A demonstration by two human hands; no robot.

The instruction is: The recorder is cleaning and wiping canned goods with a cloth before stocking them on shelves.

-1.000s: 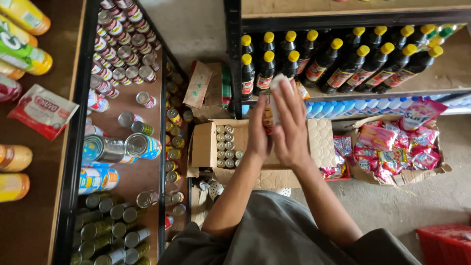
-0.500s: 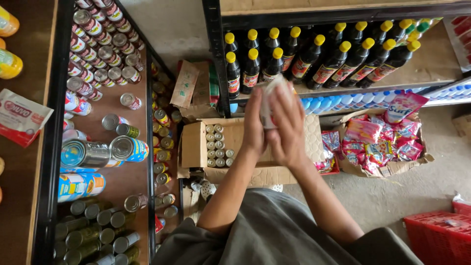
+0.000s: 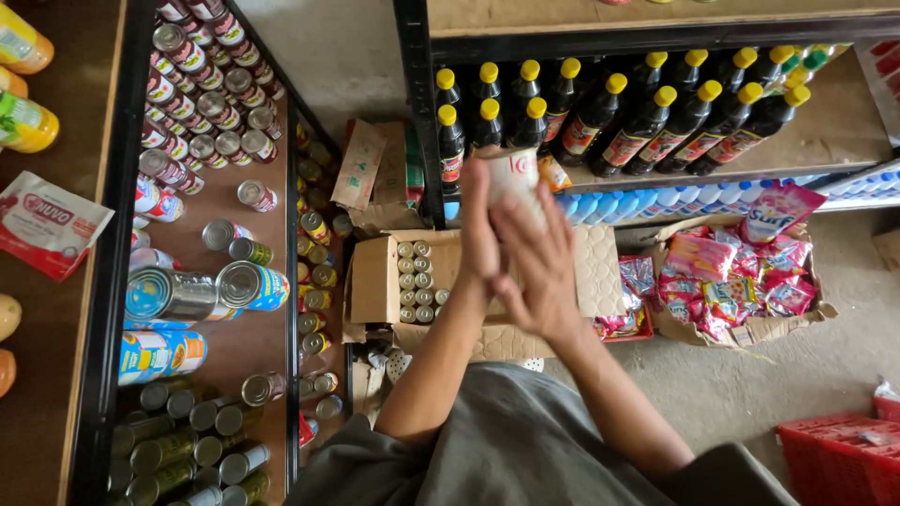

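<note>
Both hands — left hand (image 3: 479, 228), right hand (image 3: 536, 262) — clasp a white can (image 3: 515, 175).

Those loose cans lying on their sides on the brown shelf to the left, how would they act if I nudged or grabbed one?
The cans lying on their sides would probably roll at a nudge, since their round walls rest on the flat shelf. Their metal bodies look stiff, so a firm grasp should not dent them. The shiny labels may be a little slippery.
</note>
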